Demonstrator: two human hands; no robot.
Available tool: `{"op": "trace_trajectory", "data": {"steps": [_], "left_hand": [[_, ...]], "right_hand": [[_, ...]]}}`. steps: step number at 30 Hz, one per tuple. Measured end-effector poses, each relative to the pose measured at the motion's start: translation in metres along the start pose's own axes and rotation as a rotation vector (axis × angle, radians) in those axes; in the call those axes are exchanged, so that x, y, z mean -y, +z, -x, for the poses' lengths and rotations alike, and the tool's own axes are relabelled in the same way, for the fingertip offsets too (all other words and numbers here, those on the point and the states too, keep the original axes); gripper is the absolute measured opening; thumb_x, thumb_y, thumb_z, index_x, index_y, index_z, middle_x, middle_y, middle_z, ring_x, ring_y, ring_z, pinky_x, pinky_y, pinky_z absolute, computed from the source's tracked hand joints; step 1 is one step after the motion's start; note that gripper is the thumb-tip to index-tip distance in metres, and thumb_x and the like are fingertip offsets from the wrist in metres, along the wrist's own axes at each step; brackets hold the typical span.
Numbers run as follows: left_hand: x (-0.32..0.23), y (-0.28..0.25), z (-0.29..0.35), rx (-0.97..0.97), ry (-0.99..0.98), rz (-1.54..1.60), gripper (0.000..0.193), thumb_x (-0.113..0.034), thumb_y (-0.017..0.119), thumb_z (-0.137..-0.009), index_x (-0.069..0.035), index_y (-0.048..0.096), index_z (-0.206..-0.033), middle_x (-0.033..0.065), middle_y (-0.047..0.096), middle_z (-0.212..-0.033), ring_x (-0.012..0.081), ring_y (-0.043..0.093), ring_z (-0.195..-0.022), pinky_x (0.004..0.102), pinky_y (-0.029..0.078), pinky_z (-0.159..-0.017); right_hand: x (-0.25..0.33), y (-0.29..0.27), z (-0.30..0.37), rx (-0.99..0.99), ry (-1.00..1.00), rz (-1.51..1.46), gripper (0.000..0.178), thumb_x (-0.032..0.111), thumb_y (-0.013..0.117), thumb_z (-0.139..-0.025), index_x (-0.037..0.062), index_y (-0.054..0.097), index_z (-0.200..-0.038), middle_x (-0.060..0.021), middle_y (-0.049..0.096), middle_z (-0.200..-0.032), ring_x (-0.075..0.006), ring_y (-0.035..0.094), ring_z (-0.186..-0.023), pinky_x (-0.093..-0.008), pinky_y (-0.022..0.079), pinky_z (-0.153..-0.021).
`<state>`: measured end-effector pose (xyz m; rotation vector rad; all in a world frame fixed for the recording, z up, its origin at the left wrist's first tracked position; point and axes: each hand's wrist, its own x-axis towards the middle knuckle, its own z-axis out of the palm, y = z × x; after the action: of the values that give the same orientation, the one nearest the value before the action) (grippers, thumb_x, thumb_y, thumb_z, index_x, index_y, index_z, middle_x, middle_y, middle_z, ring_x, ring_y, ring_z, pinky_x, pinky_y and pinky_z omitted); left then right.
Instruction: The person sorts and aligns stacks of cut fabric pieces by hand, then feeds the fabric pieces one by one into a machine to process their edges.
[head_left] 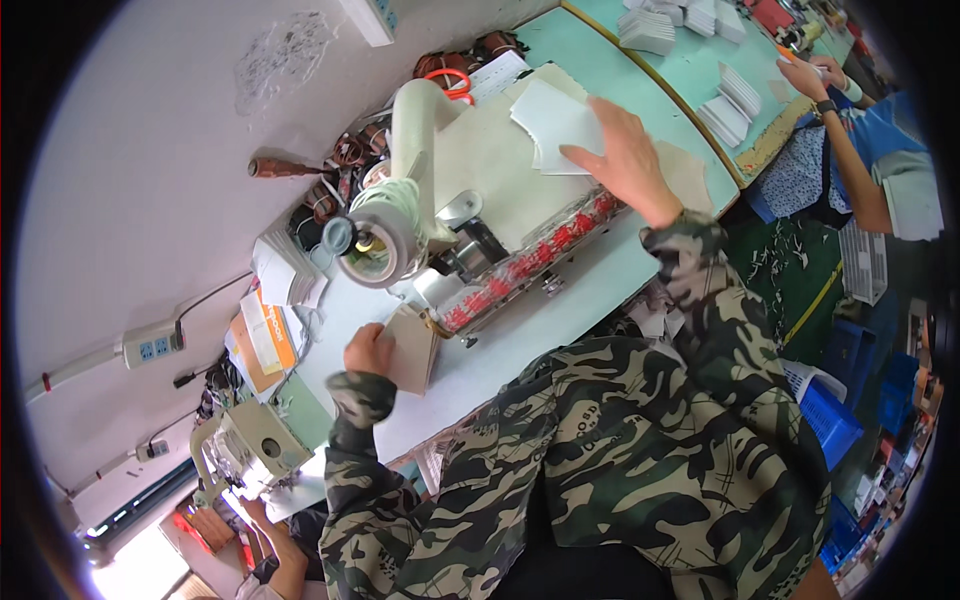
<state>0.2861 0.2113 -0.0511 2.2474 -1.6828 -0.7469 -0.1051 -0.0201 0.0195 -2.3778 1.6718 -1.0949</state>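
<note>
My left hand (370,351) is closed at the edge of a stack of beige flat pieces (412,352), at the near left end of a cream machine (412,130). Farther off on the right, my right hand (632,162) has its thumb and fingers apart over the right end of some white cut sheets (556,122). These sheets lie on a beige board (490,155) behind the machine's long bar (535,262), which is wrapped in red-marked film. Pale cord is wound about the machine's round head (378,245).
Orange-handled scissors (460,88) lie by the wall near brown bundles. White stacks (285,270) stand at the left, past the machine. Co-workers' hands work at the right table (690,75) and at a sewing machine (262,448) at lower left. A blue basket (828,425) stands at right.
</note>
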Motion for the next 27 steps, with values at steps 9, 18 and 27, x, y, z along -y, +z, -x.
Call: {"op": "trace_trajectory", "data": {"steps": [9,18,27], "left_hand": [[-0.101,-0.049,-0.049,0.517,0.227,0.323,0.026,-0.021,0.06,-0.09,0.002,0.063,-0.101,0.0036,0.062,-0.079,0.0124,0.057,-0.071,0.0293,0.046,-0.065],[-0.131,-0.021,-0.058,0.493,0.041,0.444,0.03,-0.024,0.058,-0.091,0.004,0.063,-0.083,0.0091,0.061,-0.061,0.0168,0.055,-0.047,0.0302,0.044,-0.047],[-0.109,-0.034,-0.03,0.932,0.042,0.765,0.028,-0.024,0.047,-0.1,0.001,0.059,-0.097,0.0036,0.061,-0.066,0.0159,0.062,-0.052,0.0224,0.045,-0.044]], "right_hand": [[0.072,0.0,0.045,0.571,0.026,-0.671,0.032,0.013,0.075,-0.074,0.0013,0.064,-0.102,-0.0131,0.066,-0.089,-0.0286,0.064,-0.078,-0.0355,0.051,-0.069],[0.086,0.03,0.023,0.546,-0.576,-0.293,0.032,0.027,0.07,-0.072,0.0051,0.065,-0.095,-0.01,0.062,-0.074,-0.0317,0.061,-0.071,-0.0458,0.047,-0.065],[0.091,0.013,0.065,0.826,0.291,-0.928,0.018,0.019,0.067,-0.081,0.0006,0.065,-0.082,-0.0133,0.066,-0.072,-0.0224,0.064,-0.065,-0.0323,0.049,-0.062]]}}
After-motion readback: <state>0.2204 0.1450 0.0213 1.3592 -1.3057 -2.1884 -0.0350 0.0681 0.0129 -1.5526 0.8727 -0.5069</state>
